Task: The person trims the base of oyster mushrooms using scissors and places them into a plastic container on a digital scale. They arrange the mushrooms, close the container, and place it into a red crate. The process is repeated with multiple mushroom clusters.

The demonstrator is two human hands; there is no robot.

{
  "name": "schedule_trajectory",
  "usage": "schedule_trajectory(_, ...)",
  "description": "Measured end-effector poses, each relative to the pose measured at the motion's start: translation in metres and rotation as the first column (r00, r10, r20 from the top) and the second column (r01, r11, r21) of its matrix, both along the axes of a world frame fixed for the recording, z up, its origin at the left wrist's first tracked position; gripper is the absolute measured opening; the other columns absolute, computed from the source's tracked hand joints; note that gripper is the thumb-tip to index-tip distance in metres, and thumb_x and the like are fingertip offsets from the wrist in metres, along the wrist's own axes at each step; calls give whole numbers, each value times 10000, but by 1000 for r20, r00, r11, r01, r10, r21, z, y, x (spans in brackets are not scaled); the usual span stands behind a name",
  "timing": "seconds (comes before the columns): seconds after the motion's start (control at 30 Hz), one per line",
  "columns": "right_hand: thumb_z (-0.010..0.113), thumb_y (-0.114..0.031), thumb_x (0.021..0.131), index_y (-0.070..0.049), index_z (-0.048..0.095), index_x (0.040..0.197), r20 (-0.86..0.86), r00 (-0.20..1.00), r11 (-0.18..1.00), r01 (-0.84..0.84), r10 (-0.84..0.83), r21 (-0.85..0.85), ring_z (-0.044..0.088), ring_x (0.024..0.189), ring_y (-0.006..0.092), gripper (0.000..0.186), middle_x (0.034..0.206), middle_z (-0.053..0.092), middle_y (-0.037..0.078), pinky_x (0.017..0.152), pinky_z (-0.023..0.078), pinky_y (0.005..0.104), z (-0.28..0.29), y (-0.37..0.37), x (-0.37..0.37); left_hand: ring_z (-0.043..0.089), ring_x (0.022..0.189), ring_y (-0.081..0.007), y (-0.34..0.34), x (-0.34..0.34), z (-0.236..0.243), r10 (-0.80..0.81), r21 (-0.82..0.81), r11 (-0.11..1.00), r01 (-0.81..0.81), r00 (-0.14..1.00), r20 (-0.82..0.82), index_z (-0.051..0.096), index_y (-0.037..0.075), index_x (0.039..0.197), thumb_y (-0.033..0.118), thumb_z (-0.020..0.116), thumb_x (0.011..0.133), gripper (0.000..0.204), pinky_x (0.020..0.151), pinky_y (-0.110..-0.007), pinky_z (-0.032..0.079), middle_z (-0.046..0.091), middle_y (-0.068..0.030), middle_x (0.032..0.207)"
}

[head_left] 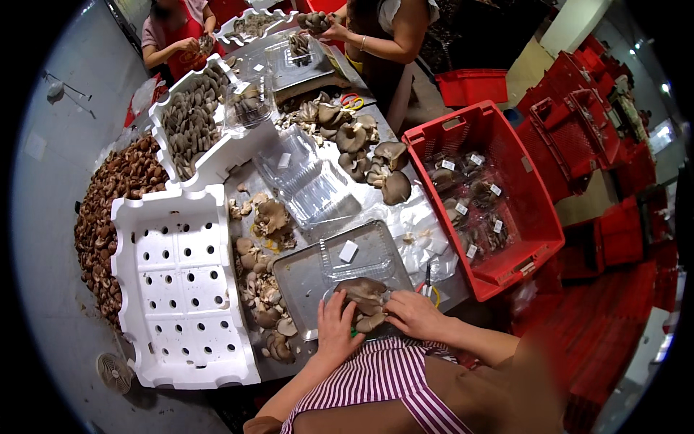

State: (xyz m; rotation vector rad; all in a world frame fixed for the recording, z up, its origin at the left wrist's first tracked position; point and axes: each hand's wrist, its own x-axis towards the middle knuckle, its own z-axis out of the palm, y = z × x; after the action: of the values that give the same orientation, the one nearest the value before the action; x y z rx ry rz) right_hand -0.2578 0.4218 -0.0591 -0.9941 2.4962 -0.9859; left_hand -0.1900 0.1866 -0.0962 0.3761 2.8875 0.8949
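A cluster of grey-brown oyster mushrooms (363, 295) is held between my two hands over the near part of a metal tray (300, 278). My left hand (337, 327) grips its left side, the fingers closed against the caps. From the right, my right hand (415, 315) pinches the cluster's edge with bent fingers; its fingertips are partly hidden. Just beyond the cluster, a clear plastic box (369, 254) with a white label (348, 251) lies on the tray. Scissors (427, 279) with yellow handles rest beside my right hand.
Loose oyster mushrooms (262, 289) lie left of the tray, next to a white foam crate (173, 289). Stacked clear boxes (307, 177) sit beyond it. At right, a red crate (531, 184) holds packed boxes. Two people (387, 36) handle mushrooms across the table.
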Motion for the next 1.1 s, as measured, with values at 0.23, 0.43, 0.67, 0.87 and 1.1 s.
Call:
schedule_trajectory(0.23,657,-151,892,-39,645,960,192,975,983,136,-111,-122,653,845,342,131,896,647,149,728,522,409,-17,24,-62,352,1406,-395,10,2,6,74,28,997,-75,997,14,514,76,1283,267,865,614,779,1156,-620,212,391,-204,1488)
schedule_trajectory(0.43,678,-168,886,-32,678,1005,410,779,827,554,-474,-95,663,768,187,181,839,700,102,705,520,332,-120,57,-141,348,1407,-392,16,-1,3,103,16,995,-103,994,29,513,71,1281,249,857,597,786,1153,-611,228,380,-198,1500)
schedule_trajectory(0.67,677,-174,853,-20,648,1060,179,700,694,712,-691,-107,648,948,323,259,1018,669,170,844,509,418,-180,67,-236,342,1410,-401,22,0,3,133,-5,991,-132,991,25,506,77,1283,235,875,564,824,1151,-626,225,365,-199,1509)
schedule_trajectory(0.87,655,-167,885,-18,563,1211,-179,735,725,677,-654,130,541,1159,386,370,1210,568,198,962,460,478,-171,47,-279,335,1414,-409,22,2,0,136,-12,991,-135,990,29,494,85,1294,248,877,579,827,1147,-635,227,359,-204,1511)
schedule_trajectory(1.1,652,-300,917,-36,557,1242,-109,703,587,659,-703,469,528,1208,386,429,1263,551,197,984,447,505,-171,26,-304,326,1421,-410,24,5,-1,172,2,985,-173,985,12,507,86,1281,249,865,593,792,1144,-637,228,362,-205,1505)
